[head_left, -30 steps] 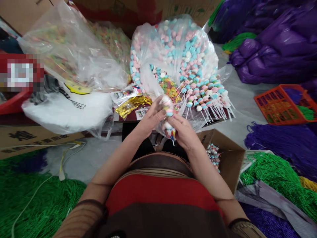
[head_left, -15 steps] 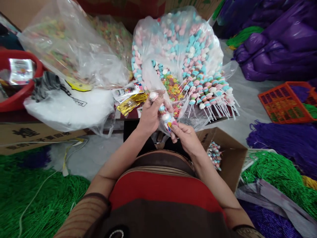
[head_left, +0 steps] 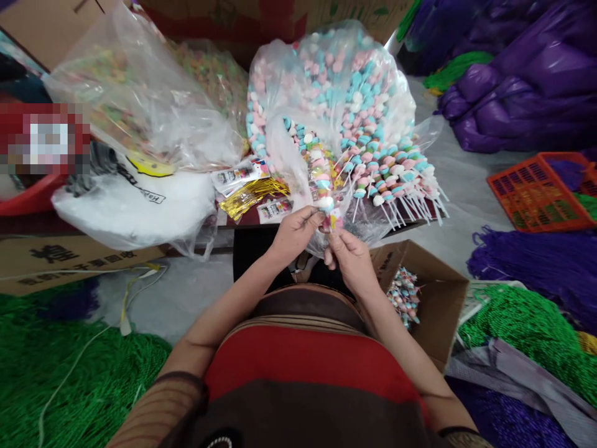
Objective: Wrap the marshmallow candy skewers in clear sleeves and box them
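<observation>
Between my hands is a marshmallow skewer [head_left: 323, 185] in a clear printed wrapper, its candy pointing away from me. My left hand [head_left: 298, 231] pinches the wrapper just below the lowest white and blue marshmallow. My right hand [head_left: 349, 256] grips the wrapper's near end, by its colourful print [head_left: 334, 219]. Left of them on the table lie gold twist ties [head_left: 252, 198] and flat printed wrappers [head_left: 242, 175]. A pile of unwrapped marshmallow skewers [head_left: 389, 167] with white sticks lies to the right. Behind stands a big clear bag of pink, blue and white marshmallows [head_left: 326, 74].
Bags of gummy rings [head_left: 107, 93] and a white plastic bag [head_left: 140, 205] sit at the left, beside a red tub [head_left: 79, 137]. A cardboard box [head_left: 438, 305] with wrapped skewers stands low right. An orange crate [head_left: 536, 193] and green cord bundles [head_left: 93, 373] lie on the floor.
My left hand has slid down from the skewer's far end to the wrapper near my right hand. The skewer now points more straight away from me, with its candy uncovered to view.
</observation>
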{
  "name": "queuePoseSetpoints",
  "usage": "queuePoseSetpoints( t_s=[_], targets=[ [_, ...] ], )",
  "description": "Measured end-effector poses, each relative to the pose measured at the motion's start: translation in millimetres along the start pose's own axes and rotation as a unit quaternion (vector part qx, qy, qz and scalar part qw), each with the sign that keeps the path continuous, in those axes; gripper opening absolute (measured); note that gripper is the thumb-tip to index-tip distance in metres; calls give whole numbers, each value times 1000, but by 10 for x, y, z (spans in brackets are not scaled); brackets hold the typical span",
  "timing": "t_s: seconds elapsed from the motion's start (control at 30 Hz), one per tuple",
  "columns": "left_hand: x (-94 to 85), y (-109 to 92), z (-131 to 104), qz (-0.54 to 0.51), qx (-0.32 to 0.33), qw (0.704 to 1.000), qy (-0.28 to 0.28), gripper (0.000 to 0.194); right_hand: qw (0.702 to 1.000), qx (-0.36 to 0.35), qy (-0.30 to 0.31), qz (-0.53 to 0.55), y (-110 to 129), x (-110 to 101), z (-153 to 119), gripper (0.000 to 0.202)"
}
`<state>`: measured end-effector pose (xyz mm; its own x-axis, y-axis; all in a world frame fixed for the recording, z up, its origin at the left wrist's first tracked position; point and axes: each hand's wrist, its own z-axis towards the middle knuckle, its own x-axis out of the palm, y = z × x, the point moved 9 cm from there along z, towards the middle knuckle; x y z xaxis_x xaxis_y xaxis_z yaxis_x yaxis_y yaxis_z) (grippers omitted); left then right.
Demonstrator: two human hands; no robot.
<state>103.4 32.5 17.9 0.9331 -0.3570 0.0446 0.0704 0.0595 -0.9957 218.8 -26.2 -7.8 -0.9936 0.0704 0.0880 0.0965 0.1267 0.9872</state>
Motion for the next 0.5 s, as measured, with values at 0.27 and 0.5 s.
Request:
queuePoseSetpoints(
  t_s=[0.27, 0.5],
  targets=[
    [-32, -253, -12, 303, 184, 933, -68, 43, 1000, -24, -1, -1, 17, 38, -65, 40],
    [-71, -38, -11, 111, 59, 992, 10, 48, 1000, -21, 5, 14, 17, 112, -43, 41]
  ],
)
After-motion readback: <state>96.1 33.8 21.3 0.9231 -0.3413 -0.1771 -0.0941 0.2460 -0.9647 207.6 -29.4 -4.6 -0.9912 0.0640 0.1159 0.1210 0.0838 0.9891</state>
